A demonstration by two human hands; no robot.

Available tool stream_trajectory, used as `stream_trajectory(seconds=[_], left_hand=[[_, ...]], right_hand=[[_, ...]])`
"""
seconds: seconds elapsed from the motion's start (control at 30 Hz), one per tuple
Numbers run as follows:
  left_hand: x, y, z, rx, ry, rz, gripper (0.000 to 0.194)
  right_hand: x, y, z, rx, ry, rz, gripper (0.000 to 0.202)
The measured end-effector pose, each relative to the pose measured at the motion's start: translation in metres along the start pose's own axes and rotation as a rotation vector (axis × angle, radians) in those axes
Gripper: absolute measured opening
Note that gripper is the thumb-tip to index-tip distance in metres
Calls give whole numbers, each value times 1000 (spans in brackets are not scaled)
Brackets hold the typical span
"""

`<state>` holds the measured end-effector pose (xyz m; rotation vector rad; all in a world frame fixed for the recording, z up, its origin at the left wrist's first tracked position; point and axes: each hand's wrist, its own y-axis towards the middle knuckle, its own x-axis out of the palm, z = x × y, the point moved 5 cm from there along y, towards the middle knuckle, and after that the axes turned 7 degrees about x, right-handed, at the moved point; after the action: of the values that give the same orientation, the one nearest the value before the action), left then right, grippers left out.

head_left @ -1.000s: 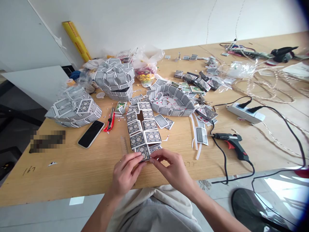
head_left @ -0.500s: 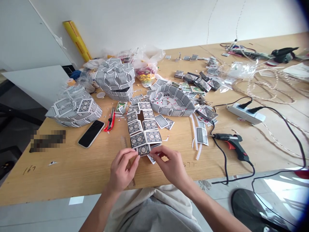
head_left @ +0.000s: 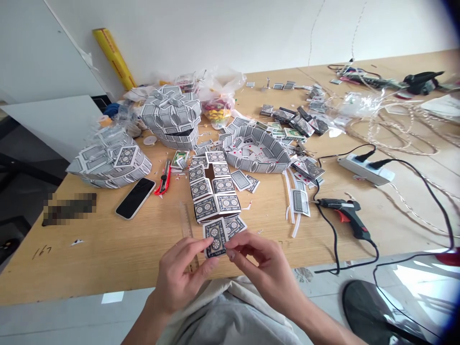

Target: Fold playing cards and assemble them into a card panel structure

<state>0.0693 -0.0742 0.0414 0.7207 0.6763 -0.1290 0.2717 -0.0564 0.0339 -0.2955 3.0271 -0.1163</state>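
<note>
A patterned playing card (head_left: 216, 233) is held near the table's front edge, its dark back facing up. My left hand (head_left: 183, 275) has the card's lower left side between fingers and thumb. At the lower right edge my right hand (head_left: 264, 263) pinches the same card, fingers curled. A second playing card (head_left: 236, 225) lies partly behind it, to the right. Just beyond the cards stands a box-like piece built from playing cards (head_left: 229, 203), with a gap in its top. Partly under my left hand is a clear ruler (head_left: 186, 223).
Left are a phone (head_left: 135, 199), a red utility knife (head_left: 164, 178) and card-built shapes (head_left: 111, 160). An open card-built tray (head_left: 257, 165) sits behind. Right lie a glue gun (head_left: 347, 215), its black cord and a power strip (head_left: 366, 168).
Both hands have come back toward me from the near end of the card-built box. The card between them now stands apart from the box, and the card behind it shows more.
</note>
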Motion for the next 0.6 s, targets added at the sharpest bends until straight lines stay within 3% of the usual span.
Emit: stream_trajectory(seconds=[0.1,0.3,0.43,0.6], left_hand=[[-6,3,-6,62,93,77,35],[-4,19,-41,177,243,111,33],[5,21,-54,209,281,93,29],[10,17,-59,224,331,92,27]], right_hand=[[6,7,-5,-190,-133,12,12],[13,45,-5,-552,-509,7,24],[11,58,-3,-599,-669,-36,28],[8,58,5,-610,-689,-25,25]])
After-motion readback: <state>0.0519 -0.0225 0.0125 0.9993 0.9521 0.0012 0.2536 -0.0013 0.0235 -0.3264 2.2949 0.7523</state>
